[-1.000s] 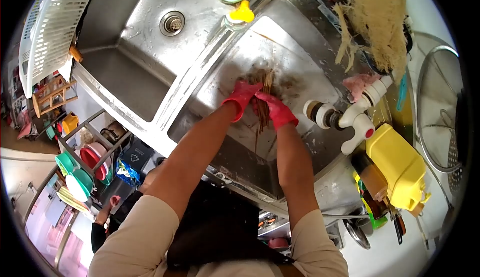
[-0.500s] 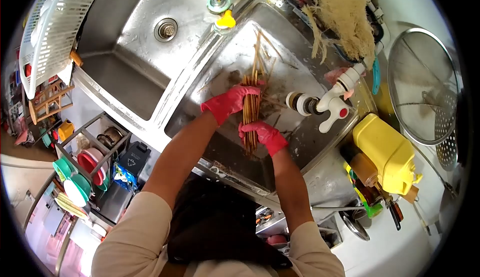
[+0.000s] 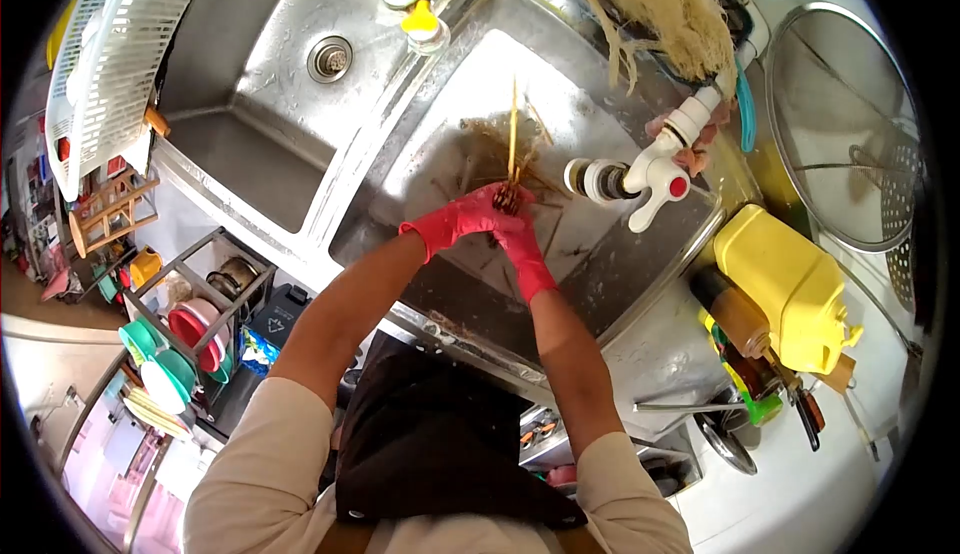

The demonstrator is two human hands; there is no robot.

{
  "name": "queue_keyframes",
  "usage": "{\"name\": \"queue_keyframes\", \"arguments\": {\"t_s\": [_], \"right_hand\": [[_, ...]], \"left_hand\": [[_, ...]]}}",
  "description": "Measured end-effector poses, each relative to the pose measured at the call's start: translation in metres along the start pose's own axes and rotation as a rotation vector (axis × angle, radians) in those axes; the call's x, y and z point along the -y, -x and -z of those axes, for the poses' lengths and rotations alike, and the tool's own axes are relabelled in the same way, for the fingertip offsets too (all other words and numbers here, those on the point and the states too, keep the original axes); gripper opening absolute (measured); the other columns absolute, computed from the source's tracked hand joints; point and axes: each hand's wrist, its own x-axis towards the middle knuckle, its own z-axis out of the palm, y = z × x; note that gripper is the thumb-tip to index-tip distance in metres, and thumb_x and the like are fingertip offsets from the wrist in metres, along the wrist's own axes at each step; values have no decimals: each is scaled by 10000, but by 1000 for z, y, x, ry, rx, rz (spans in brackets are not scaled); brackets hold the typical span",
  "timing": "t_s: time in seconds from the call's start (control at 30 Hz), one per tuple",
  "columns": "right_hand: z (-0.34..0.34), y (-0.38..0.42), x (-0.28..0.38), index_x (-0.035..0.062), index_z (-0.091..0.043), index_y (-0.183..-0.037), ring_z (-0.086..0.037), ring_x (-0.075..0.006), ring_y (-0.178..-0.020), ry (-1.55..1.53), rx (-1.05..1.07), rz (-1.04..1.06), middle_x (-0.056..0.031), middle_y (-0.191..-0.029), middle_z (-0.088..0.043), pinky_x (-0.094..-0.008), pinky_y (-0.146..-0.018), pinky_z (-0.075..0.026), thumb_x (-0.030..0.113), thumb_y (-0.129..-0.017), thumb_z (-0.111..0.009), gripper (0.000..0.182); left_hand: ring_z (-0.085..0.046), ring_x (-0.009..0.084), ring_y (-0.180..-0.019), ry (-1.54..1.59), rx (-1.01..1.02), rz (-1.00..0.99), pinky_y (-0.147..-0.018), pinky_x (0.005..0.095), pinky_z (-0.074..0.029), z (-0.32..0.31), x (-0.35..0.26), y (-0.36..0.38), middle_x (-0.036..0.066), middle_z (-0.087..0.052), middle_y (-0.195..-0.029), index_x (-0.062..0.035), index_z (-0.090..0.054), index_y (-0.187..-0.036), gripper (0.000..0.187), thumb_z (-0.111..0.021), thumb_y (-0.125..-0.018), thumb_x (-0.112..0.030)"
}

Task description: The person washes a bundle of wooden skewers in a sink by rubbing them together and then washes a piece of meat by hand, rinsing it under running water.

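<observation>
Both hands wear pink rubber gloves over the right basin [image 3: 420,324] of a steel double sink. My left hand [image 3: 455,222] is closed round a bundle of thin brown sticks [image 3: 508,197], whose ends point up toward the camera. Close against it, my right hand [image 3: 518,242] wraps the same bundle from the right and below. One longer stick [image 3: 513,129] juts out past the bundle toward the faucet side. Loose sticks and brown murky water lie in the basin around the hands.
The left basin [image 3: 270,144] has a drain. A white valve tap [image 3: 660,174] reaches over the right basin's edge. At the right are a yellow jug [image 3: 780,284], bottles [image 3: 730,309] and a large strainer [image 3: 840,124]. A white rack [image 3: 125,64] stands upper left.
The bundle has tipped from lying lengthwise to standing with its ends toward the camera. My right hand has moved up and left beside my left hand. The view has shifted slightly.
</observation>
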Motion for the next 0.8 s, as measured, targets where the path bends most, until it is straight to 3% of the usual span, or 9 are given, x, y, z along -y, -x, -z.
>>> {"name": "queue_keyframes", "arguments": {"t_s": [0.07,0.2,0.27,0.33,0.4,0.43,0.57,0.73,0.8], "right_hand": [[6,-2,-1,41,-439,-1306,-539,-192,-1115,227,284,-425,-100,-1228,-561,-353,-918,-444,226,-810,-713,596],[6,7,8,33,-507,-1267,-529,-168,-1109,-28,272,-290,-65,-1196,-584,-321,-911,-431,273,-904,-605,447],[16,5,11,39,-502,-1281,-511,-158,-1119,-38,439,-319,-58,-1202,-579,-311,-933,-408,303,-909,-598,467],[17,1,10,45,-501,-1287,-508,-154,-1118,-47,439,-332,-52,-1205,-575,-304,-942,-397,305,-915,-588,462],[16,1,-6,52,-500,-1293,-505,-150,-1118,-64,440,-348,-47,-1208,-572,-297,-951,-387,307,-922,-578,457],[17,1,-15,45,-496,-1297,-495,-150,-1130,-107,399,-427,-52,-1211,-569,-291,-962,-376,300,-924,-575,458],[14,10,-8,4,-494,-1285,-505,-148,-1113,-364,170,-560,-53,-1214,-569,-283,-954,-381,252,-927,-574,443],[28,13,0,-13,-499,-1273,-531,-161,-1080,-331,222,-515,-62,-1205,-575,-291,-944,-396,247,-910,-596,457],[18,12,0,-14,-500,-1272,-539,-170,-1071,-259,247,-502,-69,-1196,-581,-295,-942,-400,245,-904,-603,462]], "left_hand": [[-595,148,-916,-9,-201,-206,-885,299,-486,-3,13,-3,36,-639,-1017,-38,-577,-1137,453,-775,-742,-135],[-594,138,-911,128,-165,-69,-857,290,-487,16,24,-12,31,-649,-1002,-34,-575,-1158,498,-797,-721,-122],[-592,126,-840,20,-155,68,-785,268,-492,22,22,-14,11,-635,-900,-47,-593,-1119,479,-807,-697,-119],[-590,121,-831,-7,-170,22,-768,262,-491,27,24,-23,16,-646,-927,-47,-597,-1141,502,-817,-698,-131],[-586,110,-829,76,-393,-104,-740,251,-486,28,24,-25,22,-652,-971,-52,-590,-1172,528,-814,-699,-121],[-590,110,-846,-24,-511,11,-761,259,-483,28,20,-23,29,-654,-986,-50,-579,-1190,530,-799,-719,-150],[-608,137,-895,-95,-365,85,-823,279,-472,45,27,-30,49,-664,-978,-58,-558,-1223,587,-800,-723,-248],[-614,171,-884,-327,-624,-24,-822,301,-475,47,41,-29,62,-667,-967,-37,-588,-1170,534,-787,-726,-256],[-611,181,-906,-225,-610,30,-828,310,-475,36,40,-25,71,-663,-996,-17,-585,-1170,551,-788,-721,-264]]}}
